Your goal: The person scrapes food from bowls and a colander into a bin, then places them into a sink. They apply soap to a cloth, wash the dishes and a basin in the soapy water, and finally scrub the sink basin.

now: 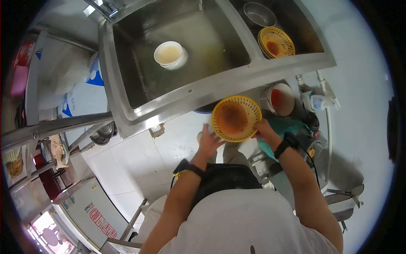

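A round yellow plastic colander basket is held in front of my body, just below the front edge of the sink. Reddish-brown residue covers its bottom. My right hand grips the basket's rim at the lower right. Beside its lower left edge is my left hand, fingers spread and thumb up; whether the fingertips touch the rim is hard to make out. White bowls, one stacked in another, sit in cloudy water in the large sink basin. More stacked yellow baskets stand in the smaller basin, the top one stained too.
A clear bowl lies behind the stacked baskets. Below the sink are a white bucket with something red inside and a green plastic bag. Metal shelving runs along the left. A white cabinet with red lettering stands at lower left.
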{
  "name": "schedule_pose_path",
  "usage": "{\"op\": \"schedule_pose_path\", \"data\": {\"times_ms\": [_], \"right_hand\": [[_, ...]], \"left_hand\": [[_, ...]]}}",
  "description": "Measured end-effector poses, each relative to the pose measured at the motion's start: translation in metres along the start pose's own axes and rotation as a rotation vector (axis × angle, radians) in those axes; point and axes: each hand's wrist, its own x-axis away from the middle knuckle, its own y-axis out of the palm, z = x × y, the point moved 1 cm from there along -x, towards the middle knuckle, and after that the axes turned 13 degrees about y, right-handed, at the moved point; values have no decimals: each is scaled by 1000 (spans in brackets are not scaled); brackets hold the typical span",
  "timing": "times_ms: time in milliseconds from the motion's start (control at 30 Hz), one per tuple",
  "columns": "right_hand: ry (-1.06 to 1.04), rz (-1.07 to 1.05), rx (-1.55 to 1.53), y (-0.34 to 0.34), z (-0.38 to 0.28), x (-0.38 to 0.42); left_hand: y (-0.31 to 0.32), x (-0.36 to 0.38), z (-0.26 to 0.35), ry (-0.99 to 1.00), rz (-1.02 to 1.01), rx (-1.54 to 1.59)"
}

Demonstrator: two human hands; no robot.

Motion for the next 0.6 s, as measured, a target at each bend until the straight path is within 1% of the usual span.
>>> {"op": "schedule_pose_path", "data": {"times_ms": [33, 67, 100, 133, 200, 233, 300, 367, 400, 433, 467, 500, 567, 600], "right_hand": [[2, 63, -17, 4, 1, -21], [4, 61, -17, 10, -1, -47], [30, 139, 13, 17, -6, -77], [61, 216, 43, 26, -12, -101], [68, 304, 116, 51, -37, -123], [68, 330, 133, 59, -46, -132], [27, 311, 90, 69, -60, -141], [-6, 270, 33, 69, -69, -147], [-21, 244, -3, 67, -70, -145], [-32, 218, -35, 66, -68, -143], [-39, 195, -67, 65, -66, -140], [-39, 179, -96, 61, -62, -134], [-40, 156, -145, 49, -53, -121], [-39, 152, -161, 40, -46, -117]], "left_hand": [[-16, 9, 2, 37, 128, -232], [-20, 18, 9, 21, 183, -239], [-26, 30, 17, 3, 241, -247], [-52, 41, 17, 37, 241, -204], [-90, 65, 19, 68, 257, -160], [-102, 76, 23, 83, 305, -215], [-116, 88, 24, 87, 363, -264], [-128, 97, 21, 113, 514, -191], [-143, 100, 15, 105, 521, -185], [-165, 102, 7, 161, 437, -279], [-159, 100, 10, 221, 349, -372], [-151, 99, 10, 220, 352, -365], [-127, 92, 18, 161, 457, -367], [-118, 88, 24, 158, 454, -364]]}}
